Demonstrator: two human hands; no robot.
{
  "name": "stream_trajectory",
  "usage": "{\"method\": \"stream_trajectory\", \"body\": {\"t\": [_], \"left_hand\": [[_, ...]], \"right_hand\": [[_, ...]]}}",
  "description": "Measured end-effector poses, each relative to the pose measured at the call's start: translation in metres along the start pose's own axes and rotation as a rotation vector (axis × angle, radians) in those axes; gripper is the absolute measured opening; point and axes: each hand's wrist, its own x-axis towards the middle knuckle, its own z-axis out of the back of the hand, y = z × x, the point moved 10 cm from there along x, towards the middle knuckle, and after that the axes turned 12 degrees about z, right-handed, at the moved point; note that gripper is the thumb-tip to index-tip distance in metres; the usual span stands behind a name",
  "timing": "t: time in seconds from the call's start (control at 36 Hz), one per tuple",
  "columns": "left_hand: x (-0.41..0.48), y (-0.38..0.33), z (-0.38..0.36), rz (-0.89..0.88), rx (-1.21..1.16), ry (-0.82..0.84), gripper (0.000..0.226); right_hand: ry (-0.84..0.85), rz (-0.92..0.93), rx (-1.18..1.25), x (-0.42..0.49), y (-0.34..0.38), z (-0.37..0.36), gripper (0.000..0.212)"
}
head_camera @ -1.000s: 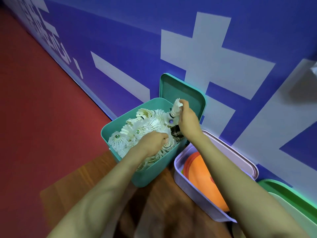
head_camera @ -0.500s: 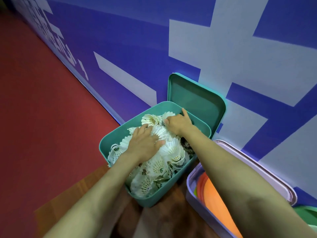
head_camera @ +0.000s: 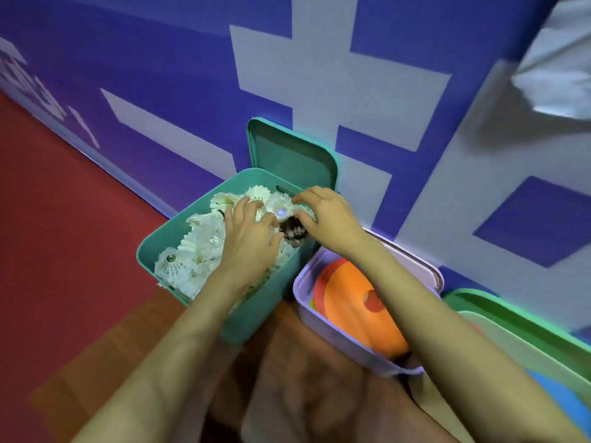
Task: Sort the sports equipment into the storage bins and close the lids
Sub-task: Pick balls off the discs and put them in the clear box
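Observation:
A teal bin (head_camera: 256,318) stands against the wall, heaped with white shuttlecocks (head_camera: 198,247). Its teal lid (head_camera: 287,158) stands upright behind it, open. My left hand (head_camera: 252,235) lies flat with spread fingers and presses on the pile. At the bin's back right corner, my right hand (head_camera: 326,215) has its thumb and forefinger curled round a white shuttlecock with a purple cork (head_camera: 280,210). A dark shuttlecock (head_camera: 292,233) lies just below it, between the two hands.
A lilac bin (head_camera: 339,340) holding orange discs (head_camera: 355,308) stands open to the right of the teal one. Further right is a green bin (head_camera: 518,321). The bins rest on a wooden surface (head_camera: 303,385) against a blue and white wall, with red floor (head_camera: 64,251) at left.
My right hand came down from holding a shuttlecock up over the bin to the pile's back right corner. My left hand moved further back on the pile and flattened.

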Motion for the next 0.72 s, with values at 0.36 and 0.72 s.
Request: {"method": "stream_trajectory", "body": {"t": [0.36,0.72], "left_hand": [[-0.241,-0.200,0.012,-0.309,-0.321,0.220,0.024],[-0.477,-0.351,-0.043,-0.598,-0.316,0.560,0.014]], "right_hand": [[-0.190,-0.283,-0.008,-0.347,0.040,0.161,0.025],[-0.348,-0.749,0.015,-0.668,0.086,0.186,0.017]]}}
